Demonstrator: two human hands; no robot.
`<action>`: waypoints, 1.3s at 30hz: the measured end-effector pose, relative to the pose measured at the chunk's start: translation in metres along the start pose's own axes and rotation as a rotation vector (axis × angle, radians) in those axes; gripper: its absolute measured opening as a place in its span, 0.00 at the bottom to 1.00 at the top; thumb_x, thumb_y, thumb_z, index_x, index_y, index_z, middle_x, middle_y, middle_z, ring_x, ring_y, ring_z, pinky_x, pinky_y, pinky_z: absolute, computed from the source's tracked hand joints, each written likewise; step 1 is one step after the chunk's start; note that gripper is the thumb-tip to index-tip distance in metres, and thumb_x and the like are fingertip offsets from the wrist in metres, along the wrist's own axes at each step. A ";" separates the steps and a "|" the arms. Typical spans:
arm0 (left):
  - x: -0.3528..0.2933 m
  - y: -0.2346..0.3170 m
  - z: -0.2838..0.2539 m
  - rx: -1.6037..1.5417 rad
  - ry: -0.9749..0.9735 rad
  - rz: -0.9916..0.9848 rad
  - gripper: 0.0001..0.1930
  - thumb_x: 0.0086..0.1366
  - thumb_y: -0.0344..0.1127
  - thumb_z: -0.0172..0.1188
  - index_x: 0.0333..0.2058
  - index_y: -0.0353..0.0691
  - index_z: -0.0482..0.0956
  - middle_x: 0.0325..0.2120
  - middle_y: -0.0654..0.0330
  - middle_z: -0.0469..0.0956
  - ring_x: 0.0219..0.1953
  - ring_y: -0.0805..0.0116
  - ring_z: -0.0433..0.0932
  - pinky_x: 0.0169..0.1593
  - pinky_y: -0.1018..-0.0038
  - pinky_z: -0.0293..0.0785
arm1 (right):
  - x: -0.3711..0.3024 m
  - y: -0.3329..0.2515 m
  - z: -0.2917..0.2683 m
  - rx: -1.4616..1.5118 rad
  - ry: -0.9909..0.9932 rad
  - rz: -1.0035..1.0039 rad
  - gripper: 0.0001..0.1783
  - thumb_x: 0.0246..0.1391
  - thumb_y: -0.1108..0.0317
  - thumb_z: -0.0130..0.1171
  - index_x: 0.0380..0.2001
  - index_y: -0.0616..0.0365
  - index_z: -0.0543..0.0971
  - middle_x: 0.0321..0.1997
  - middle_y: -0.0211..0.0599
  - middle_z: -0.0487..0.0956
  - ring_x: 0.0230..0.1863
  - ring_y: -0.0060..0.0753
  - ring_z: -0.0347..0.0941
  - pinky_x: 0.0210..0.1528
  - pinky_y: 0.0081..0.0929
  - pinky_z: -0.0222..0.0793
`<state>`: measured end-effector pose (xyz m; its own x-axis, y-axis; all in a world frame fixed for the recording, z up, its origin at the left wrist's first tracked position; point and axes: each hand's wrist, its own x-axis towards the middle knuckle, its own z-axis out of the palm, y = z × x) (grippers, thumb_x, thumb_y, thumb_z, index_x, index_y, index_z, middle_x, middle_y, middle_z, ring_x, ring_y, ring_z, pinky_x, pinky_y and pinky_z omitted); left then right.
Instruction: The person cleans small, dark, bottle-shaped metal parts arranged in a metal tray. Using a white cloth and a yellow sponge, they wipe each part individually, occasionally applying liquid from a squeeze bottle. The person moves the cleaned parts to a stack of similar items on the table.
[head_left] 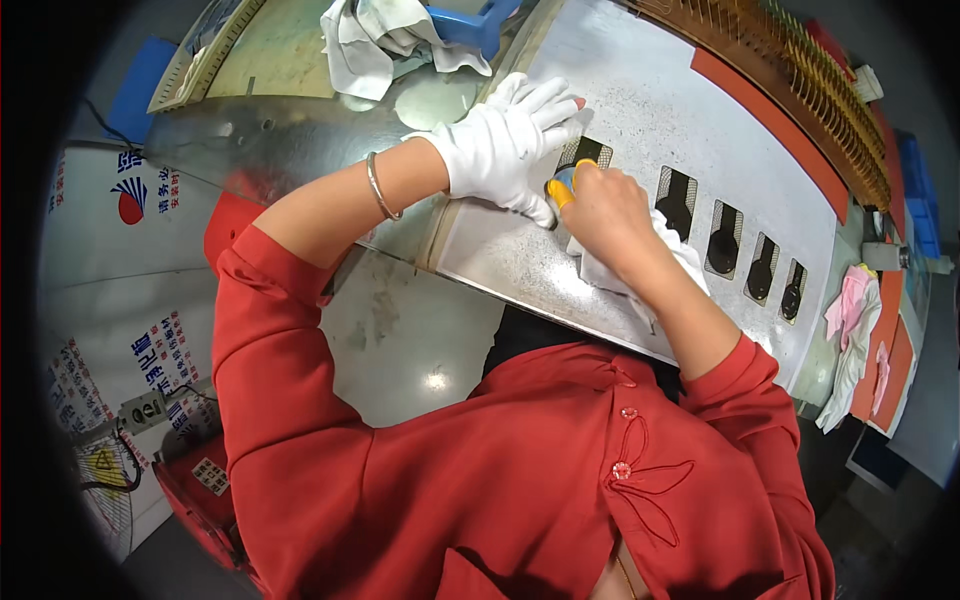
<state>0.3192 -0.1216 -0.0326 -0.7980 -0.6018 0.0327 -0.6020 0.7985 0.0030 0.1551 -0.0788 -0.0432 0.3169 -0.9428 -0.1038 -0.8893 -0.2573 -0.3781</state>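
Observation:
My left hand [500, 145], in a white glove, lies flat with fingers spread on a white panel [520, 262]. One bare fingertip pokes out of the glove. My right hand [605, 205] is bare except for yellow finger covers [560, 192] and is closed beside the glove. Something small and blue-grey shows between its fingers, too hidden to name. Its fingertips are at the near edge of a dark mesh-cornered piece [585, 152], the leftmost in a row. Several similar rectangular pieces [676, 200] run to the right, getting smaller. A white cloth [680, 248] lies under my right wrist.
A brown rack with rows of gold-coloured loops [800, 85] borders the panel's far side, behind an orange-red strip [775, 125]. Crumpled white cloths [365, 45] and a blue holder [475, 25] lie far left. Pink and white cloths [850, 310] hang at right.

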 end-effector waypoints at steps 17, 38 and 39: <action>0.017 0.031 -0.008 -0.221 0.069 -0.104 0.44 0.36 0.47 0.66 0.53 0.36 0.59 0.46 0.48 0.66 0.50 0.50 0.63 0.55 0.64 0.59 | -0.175 0.113 -0.064 0.657 -0.073 0.219 0.13 0.48 0.64 0.58 0.26 0.66 0.73 0.17 0.43 0.73 0.19 0.29 0.68 0.25 0.28 0.63; 0.235 0.018 -0.119 0.015 0.079 -0.219 0.47 0.40 0.53 0.66 0.57 0.38 0.56 0.46 0.47 0.68 0.47 0.50 0.69 0.50 0.64 0.67 | -0.293 0.315 -0.029 0.959 1.089 0.522 0.08 0.59 0.67 0.48 0.28 0.59 0.70 0.23 0.22 0.67 0.22 0.13 0.59 0.23 0.14 0.59; 0.261 0.014 -0.117 0.021 0.039 -0.241 0.48 0.40 0.54 0.66 0.58 0.39 0.55 0.47 0.48 0.68 0.48 0.51 0.69 0.49 0.65 0.67 | -0.292 0.311 -0.033 1.048 1.061 0.515 0.08 0.59 0.67 0.48 0.28 0.59 0.70 0.24 0.22 0.67 0.24 0.13 0.60 0.25 0.14 0.60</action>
<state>0.1053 -0.2655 0.0929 -0.6299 -0.7734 0.0717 -0.7756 0.6312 -0.0050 -0.2249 0.1093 -0.0997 -0.7016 -0.7082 0.0788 -0.0680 -0.0435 -0.9967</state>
